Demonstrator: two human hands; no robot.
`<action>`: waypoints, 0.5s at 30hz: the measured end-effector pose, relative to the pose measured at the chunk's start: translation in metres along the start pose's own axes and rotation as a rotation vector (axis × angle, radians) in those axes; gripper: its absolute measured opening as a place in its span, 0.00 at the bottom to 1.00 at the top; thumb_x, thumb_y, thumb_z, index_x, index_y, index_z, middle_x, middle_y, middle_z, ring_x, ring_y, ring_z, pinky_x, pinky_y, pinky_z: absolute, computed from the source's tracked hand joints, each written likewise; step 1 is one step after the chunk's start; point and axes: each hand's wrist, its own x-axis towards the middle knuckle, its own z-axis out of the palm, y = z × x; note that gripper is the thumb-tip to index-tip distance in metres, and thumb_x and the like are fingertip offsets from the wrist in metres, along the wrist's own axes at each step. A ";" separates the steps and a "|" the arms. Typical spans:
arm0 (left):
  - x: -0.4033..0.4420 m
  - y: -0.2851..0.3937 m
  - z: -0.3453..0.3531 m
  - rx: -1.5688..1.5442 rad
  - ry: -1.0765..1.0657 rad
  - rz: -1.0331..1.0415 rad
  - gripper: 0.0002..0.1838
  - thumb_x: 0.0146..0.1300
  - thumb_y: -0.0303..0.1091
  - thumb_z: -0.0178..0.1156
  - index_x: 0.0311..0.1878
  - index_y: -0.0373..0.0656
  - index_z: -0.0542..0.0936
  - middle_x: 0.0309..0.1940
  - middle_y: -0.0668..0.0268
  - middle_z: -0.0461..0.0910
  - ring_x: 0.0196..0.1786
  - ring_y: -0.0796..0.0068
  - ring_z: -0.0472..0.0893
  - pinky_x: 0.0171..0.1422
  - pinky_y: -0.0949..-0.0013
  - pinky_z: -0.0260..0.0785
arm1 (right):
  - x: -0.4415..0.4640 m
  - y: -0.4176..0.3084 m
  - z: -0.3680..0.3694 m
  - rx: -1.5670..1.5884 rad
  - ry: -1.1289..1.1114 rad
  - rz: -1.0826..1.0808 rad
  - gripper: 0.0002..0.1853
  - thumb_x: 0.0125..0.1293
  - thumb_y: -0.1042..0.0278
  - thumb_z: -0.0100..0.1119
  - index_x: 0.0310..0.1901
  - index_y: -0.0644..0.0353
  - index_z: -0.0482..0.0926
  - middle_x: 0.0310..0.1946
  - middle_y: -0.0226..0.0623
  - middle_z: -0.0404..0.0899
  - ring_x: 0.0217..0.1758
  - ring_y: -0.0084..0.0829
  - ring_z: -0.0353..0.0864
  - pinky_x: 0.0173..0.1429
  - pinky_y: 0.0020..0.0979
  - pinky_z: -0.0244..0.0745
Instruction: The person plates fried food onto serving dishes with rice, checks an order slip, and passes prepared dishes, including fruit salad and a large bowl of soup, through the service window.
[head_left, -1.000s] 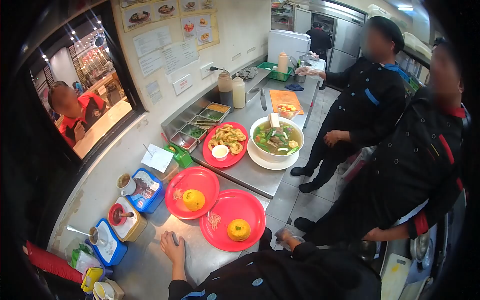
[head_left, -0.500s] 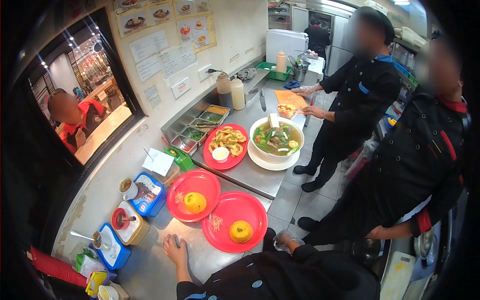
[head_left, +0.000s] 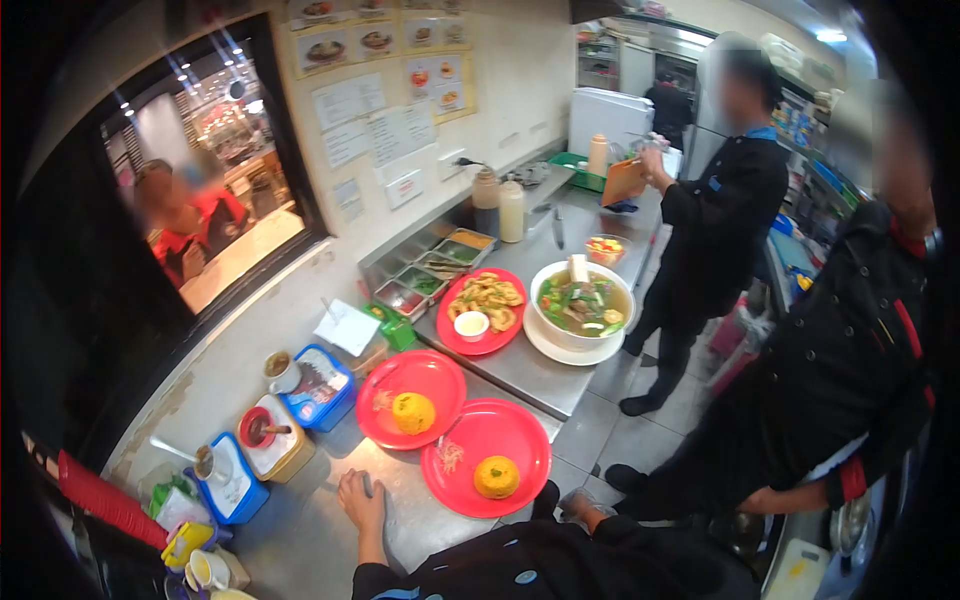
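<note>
Bare steel, and there was the left hand [head_left: 362, 498], palm down on the counter [head_left: 325, 540], its fingers loosely bent and grasping nothing visible! The forearm ran up from the lower border, the wrist close to the surface. Over to the right hand [head_left: 580, 505]: clear-gloved, low beyond the counter's edge, partly hidden by the dark sleeve; whether it was clenched or loose, I couldn't tell.

Now the nearest pieces: two red plates, the farther plate [head_left: 372, 422] ahead of the left hand, the nearer plate [head_left: 520, 420] between the two hands, their rims meeting. Each carried a yellow rice mound, one [head_left: 413, 413] on the farther, another [head_left: 497, 478] on the nearer, with pale shreds beside each!

And the room? A bare steel strip separated the left hand from the nearer plate, with more open metal toward the blue tub [head_left: 238, 502]. The nearer plate sat tight to the counter's side edge, floor tiles [head_left: 590, 430] showing beyond. Ahead, the white bowl [head_left: 583, 333] stood on its saucer [head_left: 560, 353], well apart from both hands.
</note>
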 end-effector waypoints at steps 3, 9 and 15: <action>0.000 -0.004 0.000 0.000 0.009 0.040 0.19 0.49 0.37 0.64 0.45 0.46 0.77 0.55 0.60 0.71 0.63 0.57 0.65 0.68 0.55 0.51 | 0.014 0.010 0.007 -0.125 0.001 -0.146 0.19 0.50 0.49 0.62 0.39 0.52 0.84 0.38 0.39 0.83 0.43 0.41 0.83 0.45 0.38 0.77; 0.000 0.005 -0.012 -0.024 0.034 0.020 0.18 0.49 0.39 0.64 0.45 0.48 0.77 0.53 0.61 0.71 0.62 0.58 0.66 0.67 0.55 0.52 | 0.078 0.045 0.106 -0.140 0.031 -0.197 0.22 0.53 0.45 0.58 0.44 0.50 0.81 0.45 0.39 0.81 0.50 0.41 0.80 0.53 0.41 0.73; 0.002 0.005 -0.014 -0.024 0.029 0.041 0.18 0.49 0.39 0.64 0.45 0.48 0.77 0.53 0.62 0.71 0.61 0.57 0.66 0.67 0.56 0.52 | 0.074 0.046 0.104 -0.196 0.037 -0.187 0.22 0.55 0.43 0.57 0.43 0.50 0.81 0.46 0.37 0.81 0.52 0.41 0.79 0.54 0.42 0.72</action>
